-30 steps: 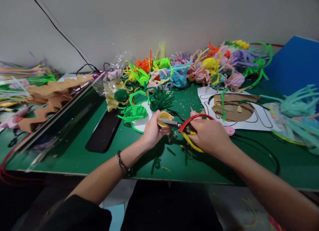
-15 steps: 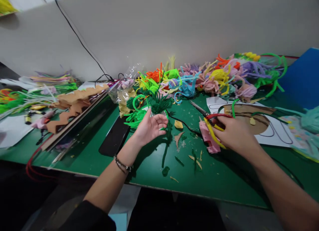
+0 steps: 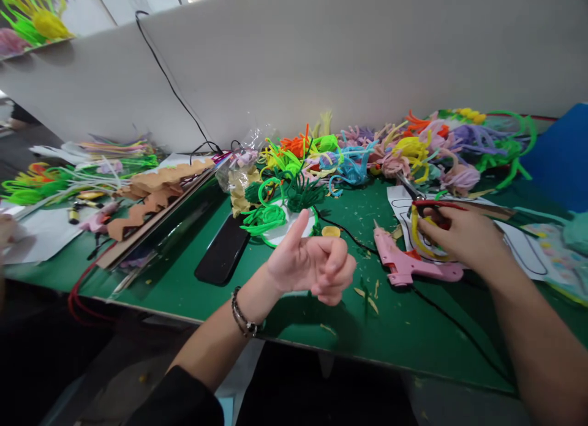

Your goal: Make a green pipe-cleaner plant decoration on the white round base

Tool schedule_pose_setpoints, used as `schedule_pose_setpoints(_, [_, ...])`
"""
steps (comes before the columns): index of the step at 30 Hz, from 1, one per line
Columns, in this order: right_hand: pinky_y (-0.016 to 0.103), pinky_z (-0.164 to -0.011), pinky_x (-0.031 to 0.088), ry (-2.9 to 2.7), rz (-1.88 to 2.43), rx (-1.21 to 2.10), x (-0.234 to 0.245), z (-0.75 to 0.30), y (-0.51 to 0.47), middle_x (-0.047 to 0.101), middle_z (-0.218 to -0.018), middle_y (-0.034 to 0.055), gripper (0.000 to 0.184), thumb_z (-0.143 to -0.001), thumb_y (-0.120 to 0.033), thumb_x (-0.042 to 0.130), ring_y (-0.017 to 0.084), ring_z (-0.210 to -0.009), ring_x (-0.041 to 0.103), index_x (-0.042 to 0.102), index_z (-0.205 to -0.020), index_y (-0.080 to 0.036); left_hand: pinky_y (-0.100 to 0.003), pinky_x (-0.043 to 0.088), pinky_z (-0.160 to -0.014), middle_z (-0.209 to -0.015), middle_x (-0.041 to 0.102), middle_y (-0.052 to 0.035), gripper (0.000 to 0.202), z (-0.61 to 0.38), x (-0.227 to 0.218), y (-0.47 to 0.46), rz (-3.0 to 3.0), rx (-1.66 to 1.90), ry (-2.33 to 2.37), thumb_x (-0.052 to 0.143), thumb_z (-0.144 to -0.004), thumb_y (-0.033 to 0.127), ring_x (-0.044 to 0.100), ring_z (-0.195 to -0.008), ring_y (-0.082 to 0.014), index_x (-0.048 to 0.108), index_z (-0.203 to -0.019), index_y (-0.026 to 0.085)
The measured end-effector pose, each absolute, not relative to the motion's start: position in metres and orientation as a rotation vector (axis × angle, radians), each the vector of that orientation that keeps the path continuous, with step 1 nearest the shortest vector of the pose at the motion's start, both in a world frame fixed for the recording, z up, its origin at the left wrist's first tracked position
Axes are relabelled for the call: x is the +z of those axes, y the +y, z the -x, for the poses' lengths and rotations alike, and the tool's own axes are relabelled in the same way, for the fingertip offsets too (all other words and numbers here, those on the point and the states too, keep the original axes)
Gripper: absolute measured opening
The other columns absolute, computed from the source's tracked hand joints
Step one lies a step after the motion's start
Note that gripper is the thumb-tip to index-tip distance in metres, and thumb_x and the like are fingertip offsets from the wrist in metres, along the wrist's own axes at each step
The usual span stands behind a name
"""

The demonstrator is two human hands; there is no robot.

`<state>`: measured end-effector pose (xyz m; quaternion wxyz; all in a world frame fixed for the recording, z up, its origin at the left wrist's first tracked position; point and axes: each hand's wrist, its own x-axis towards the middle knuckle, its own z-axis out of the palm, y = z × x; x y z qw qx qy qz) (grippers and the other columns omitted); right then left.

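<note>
My left hand [image 3: 315, 264] hovers over the green table [image 3: 321, 316], palm up, fingers curled in and thumb raised; nothing shows in it. Just beyond it lies a small yellow piece [image 3: 331, 232]. My right hand [image 3: 462, 236] rests at the right, fingers through the red and yellow handles of a pair of scissors [image 3: 425, 221] whose blades point up-left. A pink glue gun [image 3: 408, 264] lies on the table right beside that hand. A paper template with a brown shape [image 3: 505, 224] lies under my right hand.
A heap of coloured pipe-cleaner flowers [image 3: 381, 147] lines the back wall. Green pipe-cleaner pieces [image 3: 275, 209], a black phone [image 3: 224, 250], a glass-fronted board with brown cut-outs [image 3: 151, 193] and a black cord [image 3: 450, 322] lie about. Another person's hand [image 3: 7, 230] shows at the far left.
My left hand let go of the yellow piece, pulled back from the green pieces and curled palm up. My right hand carried the scissors away to the right; the view tilted up.
</note>
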<state>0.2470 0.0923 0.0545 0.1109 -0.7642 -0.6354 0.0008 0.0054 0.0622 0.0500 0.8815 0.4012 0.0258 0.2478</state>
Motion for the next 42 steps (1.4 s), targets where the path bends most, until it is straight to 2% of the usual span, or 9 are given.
schedule_pose_setpoints(4, [0.026, -0.057, 0.034, -1.937, 2.357, -0.084, 0.052, -0.259, 0.097, 0.062, -0.086, 0.0151, 0.027, -0.076, -0.031, 0.041, 0.023, -0.077, 0.055, 0.058, -0.082, -0.011, -0.022, 0.030, -0.037, -0.045, 0.035, 0.0036, 0.062, -0.009, 0.055, 0.063, -1.133, 0.530, 0.154, 0.010, -0.075, 0.068, 0.032, -0.035, -0.0071, 0.040, -0.056, 0.018])
schedule_pose_setpoints(8, [0.029, -0.056, 0.033, -1.834, 2.508, -0.123, 0.056, -0.262, 0.094, 0.061, -0.095, 0.0174, 0.038, -0.078, -0.034, 0.036, 0.028, -0.085, 0.056, 0.059, -0.095, -0.010, -0.021, 0.026, -0.046, -0.049, 0.036, 0.0047, 0.044, 0.000, 0.055, 0.082, -1.918, 0.713, 0.817, 0.041, -0.077, 0.053, 0.033, -0.045, -0.0063, 0.037, -0.053, 0.016])
schedule_pose_setpoints(13, [0.030, -0.057, 0.034, -1.772, 2.642, -0.044, 0.060, -0.264, 0.090, 0.058, -0.103, 0.0191, 0.041, -0.077, -0.035, 0.038, 0.031, -0.090, 0.055, 0.058, -0.102, -0.009, -0.023, 0.019, -0.046, -0.047, 0.036, 0.0034, 0.043, 0.006, 0.047, 0.104, -2.683, 0.555, 1.392, 0.042, -0.082, 0.041, 0.035, -0.047, -0.0082, 0.041, -0.047, 0.015])
schedule_pose_setpoints(16, [0.031, -0.059, 0.036, -1.860, 2.651, 0.020, 0.057, -0.269, 0.092, 0.059, -0.100, 0.0204, 0.040, -0.078, -0.032, 0.038, 0.030, -0.088, 0.056, 0.059, -0.100, -0.007, -0.021, 0.029, -0.049, -0.072, 0.055, -0.0009, 0.030, 0.000, 0.040, 0.106, -2.879, 0.438, 1.351, 0.037, -0.085, 0.037, 0.050, -0.061, -0.0108, 0.057, -0.076, 0.016])
schedule_pose_setpoints(20, [0.030, -0.058, 0.037, -1.928, 2.623, 0.056, 0.053, -0.275, 0.095, 0.061, -0.095, 0.0173, 0.035, -0.079, -0.031, 0.041, 0.028, -0.084, 0.057, 0.062, -0.097, -0.010, -0.024, 0.041, -0.062, -0.101, 0.053, -0.0064, 0.038, -0.008, 0.029, 0.104, -2.978, 0.228, 1.198, 0.047, -0.080, 0.041, 0.055, -0.082, -0.0161, 0.048, -0.109, 0.017])
schedule_pose_setpoints(25, [0.028, -0.054, 0.033, -1.879, 2.487, -0.096, 0.053, -0.271, 0.093, 0.063, -0.091, 0.0111, 0.026, -0.078, -0.028, 0.044, 0.026, -0.079, 0.057, 0.062, -0.096, -0.019, -0.025, 0.043, -0.064, -0.093, 0.055, -0.0053, 0.027, -0.011, 0.016, 0.107, -2.963, 0.034, 1.157, 0.048, -0.081, 0.033, 0.057, -0.079, -0.0163, 0.052, -0.101, 0.016])
schedule_pose_setpoints(31, [0.026, -0.050, 0.030, -1.739, 2.133, -0.379, 0.049, -0.256, 0.091, 0.063, -0.080, 0.0091, 0.021, -0.076, -0.026, 0.043, 0.020, -0.067, 0.055, 0.061, -0.072, -0.016, -0.022, 0.042, -0.064, -0.097, 0.055, -0.0048, 0.021, 0.001, 0.024, 0.108, -2.848, 0.297, 1.239, 0.042, -0.084, 0.027, 0.056, -0.082, -0.0137, 0.055, -0.097, 0.018])
schedule_pose_setpoints(36, [0.026, -0.061, 0.039, -2.031, 1.619, -0.121, 0.045, -0.251, 0.090, 0.064, -0.076, 0.0078, 0.025, -0.075, -0.028, 0.039, 0.017, -0.068, 0.056, 0.059, -0.069, -0.015, -0.026, 0.039, -0.053, -0.073, 0.060, -0.0074, 0.033, 0.003, 0.033, 0.091, -2.588, 0.010, 1.697, 0.040, -0.082, 0.038, 0.059, -0.071, -0.0211, 0.061, -0.071, 0.015])
schedule_pose_setpoints(42, [0.028, -0.064, 0.040, -2.296, 1.588, 0.011, 0.044, -0.254, 0.085, 0.065, -0.081, 0.0064, 0.026, -0.078, -0.027, 0.036, 0.019, -0.072, 0.057, 0.060, -0.075, -0.017, -0.029, 0.041, -0.055, -0.075, 0.063, -0.0102, 0.026, -0.006, 0.026, 0.078, -2.484, -0.145, 1.709, 0.043, -0.078, 0.032, 0.060, -0.072, -0.0241, 0.063, -0.073, 0.015])
